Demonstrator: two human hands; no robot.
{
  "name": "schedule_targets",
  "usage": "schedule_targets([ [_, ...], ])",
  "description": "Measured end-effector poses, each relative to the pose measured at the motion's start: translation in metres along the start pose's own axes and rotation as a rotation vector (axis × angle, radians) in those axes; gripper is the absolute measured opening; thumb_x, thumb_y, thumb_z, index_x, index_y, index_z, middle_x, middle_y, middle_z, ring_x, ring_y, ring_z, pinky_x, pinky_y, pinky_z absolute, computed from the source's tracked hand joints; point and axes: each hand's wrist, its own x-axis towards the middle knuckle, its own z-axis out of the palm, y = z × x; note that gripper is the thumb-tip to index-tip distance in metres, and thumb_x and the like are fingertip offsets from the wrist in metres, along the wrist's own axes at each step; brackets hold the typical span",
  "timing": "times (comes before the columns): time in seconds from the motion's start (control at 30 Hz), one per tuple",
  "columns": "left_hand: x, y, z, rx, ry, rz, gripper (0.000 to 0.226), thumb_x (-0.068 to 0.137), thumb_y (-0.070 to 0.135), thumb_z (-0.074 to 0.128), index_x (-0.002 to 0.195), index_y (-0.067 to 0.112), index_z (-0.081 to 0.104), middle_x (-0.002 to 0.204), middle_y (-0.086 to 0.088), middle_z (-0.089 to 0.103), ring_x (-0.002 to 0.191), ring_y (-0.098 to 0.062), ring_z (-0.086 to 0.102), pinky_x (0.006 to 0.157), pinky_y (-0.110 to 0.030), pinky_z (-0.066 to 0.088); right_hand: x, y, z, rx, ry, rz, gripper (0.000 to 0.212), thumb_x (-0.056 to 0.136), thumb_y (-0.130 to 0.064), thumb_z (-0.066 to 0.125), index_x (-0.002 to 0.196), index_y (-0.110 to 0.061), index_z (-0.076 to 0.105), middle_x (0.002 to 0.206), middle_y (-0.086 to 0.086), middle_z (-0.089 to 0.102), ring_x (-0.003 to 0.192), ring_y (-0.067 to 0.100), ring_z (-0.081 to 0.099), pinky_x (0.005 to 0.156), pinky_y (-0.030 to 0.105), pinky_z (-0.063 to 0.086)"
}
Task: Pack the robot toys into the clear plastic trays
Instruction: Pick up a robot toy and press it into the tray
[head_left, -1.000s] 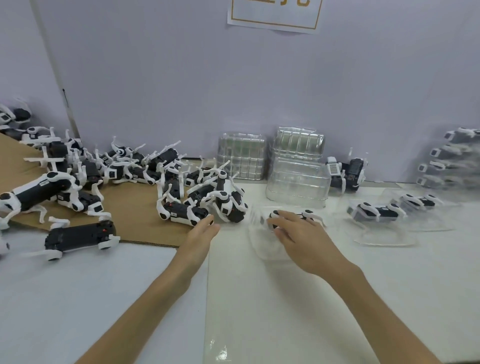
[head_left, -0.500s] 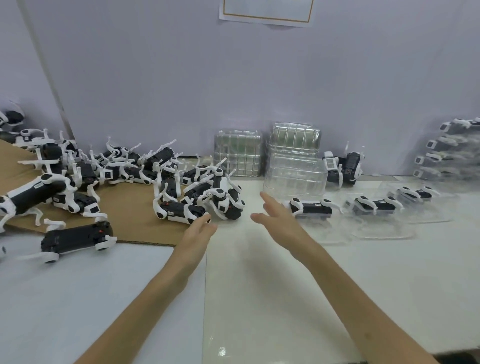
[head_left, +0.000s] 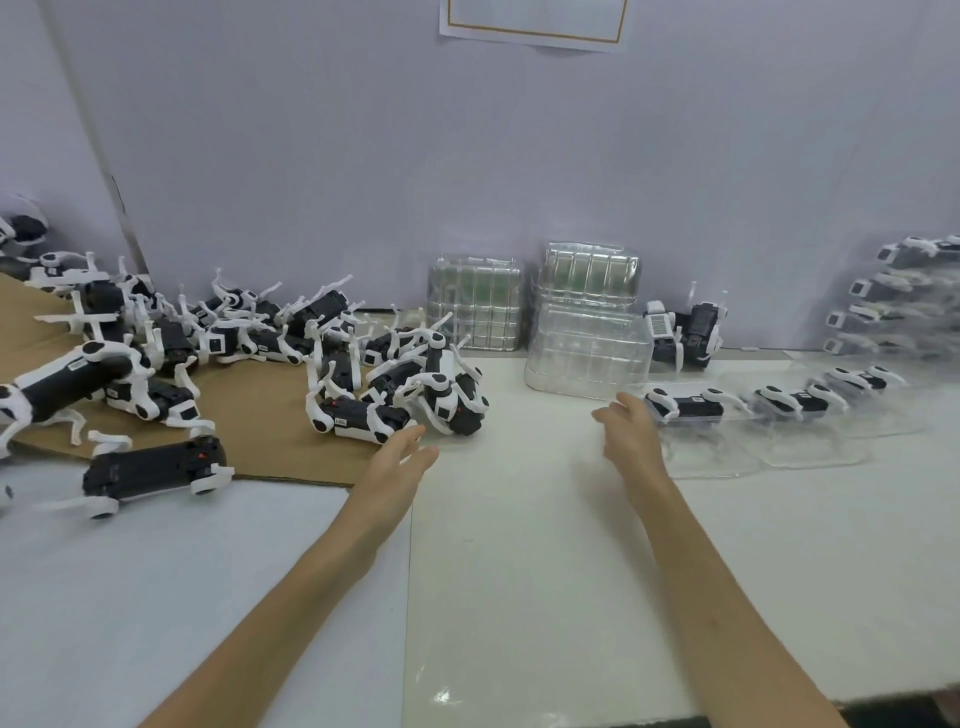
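Holding 1 robot toy (head_left: 685, 408) ea.: 3 clear trays (head_left: 714, 461).

An open lane of desk (head_left: 519, 545) runs from the near edge up between my left grip (head_left: 400, 460) and right grip (head_left: 631, 434). The toy pile (head_left: 405, 384) on the cardboard (head_left: 270, 415) obstructs the far left. Empty tray stacks (head_left: 587, 353) close off the far edge. Filled trays (head_left: 711, 457) line the right side, just beside my right grip.

Black-white robot toys (head_left: 358, 413) heaped left, three in clear trays (head_left: 706, 460) right
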Motion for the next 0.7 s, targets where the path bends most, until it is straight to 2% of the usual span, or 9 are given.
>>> schedule_targets([
  [0.07, -0.001, 0.0, 0.001, -0.001, -0.003, -0.003, 0.043, 0.103, 0.031, 0.05, 0.145, 0.031, 0.044, 0.149, 0.005, 0.044, 0.136, -0.019, 0.045, 0.115, -0.036, 0.031, 0.008, 0.002, -0.011, 0.025, 0.041, 0.012, 0.053, 0.097, -0.011, 0.054, 0.148, -0.012, 0.04, 0.149, 0.007, 0.045, 0.13, 0.024, 0.048, 0.108, 0.046, 0.043],
  [0.17, -0.003, 0.002, 0.002, 0.008, -0.012, -0.007, 0.044, 0.103, 0.032, 0.049, 0.147, 0.029, 0.043, 0.148, 0.005, 0.044, 0.136, -0.018, 0.044, 0.104, -0.03, 0.03, 0.018, 0.006, -0.027, 0.049, 0.079, 0.004, 0.05, 0.095, -0.007, 0.055, 0.143, -0.011, 0.042, 0.147, 0.006, 0.045, 0.113, 0.022, 0.054, 0.078, 0.034, 0.05],
  [0.2, -0.003, 0.002, 0.002, 0.009, -0.014, -0.008, 0.044, 0.103, 0.032, 0.049, 0.147, 0.029, 0.043, 0.148, 0.005, 0.044, 0.136, -0.018, 0.044, 0.102, -0.029, 0.029, 0.021, 0.009, -0.031, 0.045, 0.089, 0.0, 0.05, 0.095, -0.006, 0.056, 0.143, -0.011, 0.042, 0.149, 0.004, 0.043, 0.108, 0.021, 0.054, 0.076, 0.035, 0.049],
  [0.3, -0.003, 0.003, 0.002, 0.01, -0.013, -0.009, 0.045, 0.103, 0.032, 0.049, 0.148, 0.028, 0.042, 0.148, 0.004, 0.044, 0.136, -0.018, 0.045, 0.101, -0.028, 0.028, 0.03, 0.016, -0.041, 0.045, 0.117, 0.002, 0.053, 0.094, -0.004, 0.057, 0.143, -0.009, 0.04, 0.152, 0.004, 0.038, 0.106, 0.021, 0.053, 0.086, 0.041, 0.05],
  [0.4, -0.003, 0.003, 0.002, 0.011, -0.014, -0.01, 0.045, 0.103, 0.032, 0.049, 0.148, 0.03, 0.041, 0.149, 0.005, 0.044, 0.136, -0.018, 0.044, 0.102, -0.028, 0.028, 0.032, 0.02, -0.042, 0.07, 0.149, -0.004, 0.051, 0.094, -0.003, 0.055, 0.142, -0.007, 0.04, 0.15, 0.008, 0.04, 0.104, 0.024, 0.055, 0.08, 0.037, 0.05],
  [0.47, -0.003, 0.003, 0.002, 0.014, -0.015, -0.013, 0.045, 0.103, 0.033, 0.049, 0.147, 0.031, 0.041, 0.149, 0.005, 0.044, 0.136, -0.018, 0.044, 0.102, -0.029, 0.028, 0.029, 0.02, -0.038, 0.004, 0.169, -0.04, 0.05, 0.094, -0.004, 0.055, 0.142, -0.006, 0.042, 0.147, 0.01, 0.044, 0.106, 0.027, 0.058, 0.087, 0.041, 0.05],
  [0.53, -0.003, 0.002, 0.002, 0.017, -0.017, -0.016, 0.045, 0.103, 0.033, 0.05, 0.146, 0.032, 0.041, 0.15, 0.006, 0.043, 0.136, -0.018, 0.044, 0.102, -0.029, 0.029, 0.024, 0.015, -0.032, -0.098, 0.213, -0.148, 0.05, 0.092, -0.006, 0.058, 0.14, -0.009, 0.044, 0.144, 0.008, 0.048, 0.114, 0.028, 0.057, 0.098, 0.045, 0.046],
  [0.63, -0.005, 0.002, 0.001, 0.021, -0.017, -0.012, 0.045, 0.102, 0.032, 0.05, 0.146, 0.032, 0.041, 0.15, 0.007, 0.041, 0.136, -0.018, 0.044, 0.101, -0.03, 0.029, 0.023, -0.001, -0.02, -0.142, 0.255, -0.34, 0.053, 0.091, -0.007, 0.06, 0.141, -0.014, 0.043, 0.142, 0.003, 0.051, 0.086, 0.013, 0.059, 0.085, 0.032, 0.041],
  [0.7, -0.006, 0.002, 0.001, 0.018, -0.018, -0.008, 0.045, 0.102, 0.032, 0.051, 0.146, 0.032, 0.042, 0.15, 0.008, 0.041, 0.136, -0.018, 0.043, 0.101, -0.03, 0.029, 0.032, -0.015, -0.012, -0.272, 0.208, -0.429, 0.058, 0.092, -0.009, 0.061, 0.146, -0.016, 0.04, 0.148, 0.003, 0.046, 0.098, 0.013, 0.06, 0.089, 0.031, 0.04],
])
